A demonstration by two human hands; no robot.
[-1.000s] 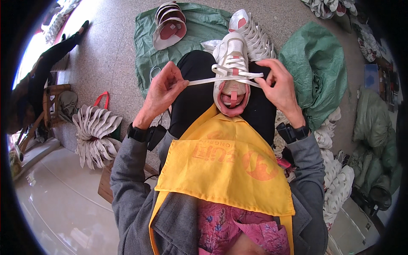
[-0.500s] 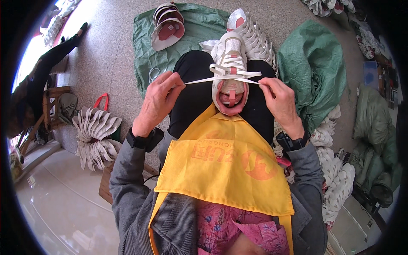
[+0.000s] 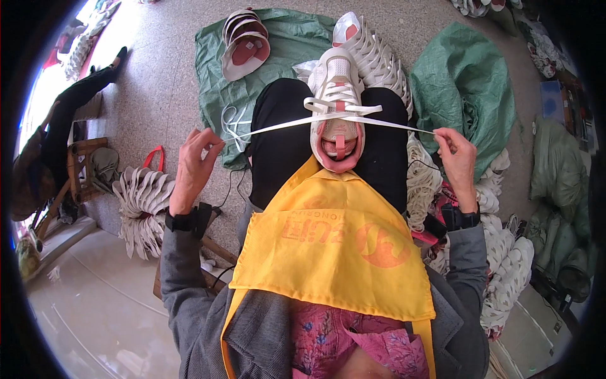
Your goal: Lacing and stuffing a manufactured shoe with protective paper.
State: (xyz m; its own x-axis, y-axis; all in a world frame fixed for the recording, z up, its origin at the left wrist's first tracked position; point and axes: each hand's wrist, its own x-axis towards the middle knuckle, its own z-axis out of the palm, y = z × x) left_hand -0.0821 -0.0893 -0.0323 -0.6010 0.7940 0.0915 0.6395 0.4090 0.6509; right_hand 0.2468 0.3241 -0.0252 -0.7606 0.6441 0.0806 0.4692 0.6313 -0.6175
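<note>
**Lace drawn taut across the sneaker on my lap**

The sneaker [image 3: 338, 107] sits toe-away between my knees, resting on my black trousers just above the smooth yellow apron [image 3: 334, 252]. It is white mesh with pink trim and a padded pink collar, its opening turned toward me. A flat white lace [image 3: 284, 126] runs through the eyelets and stretches out to both sides in nearly straight lines.

My left hand [image 3: 192, 165] is out wide, fingers curled and pinched together on the lace's left end. My right hand [image 3: 456, 155] mirrors it, thumb and fingers closed tight on the right end.

Crinkled green plastic sacks [image 3: 470, 88] lie on the speckled floor, with rows of stacked white soles [image 3: 142, 199] beside my left arm.
</note>
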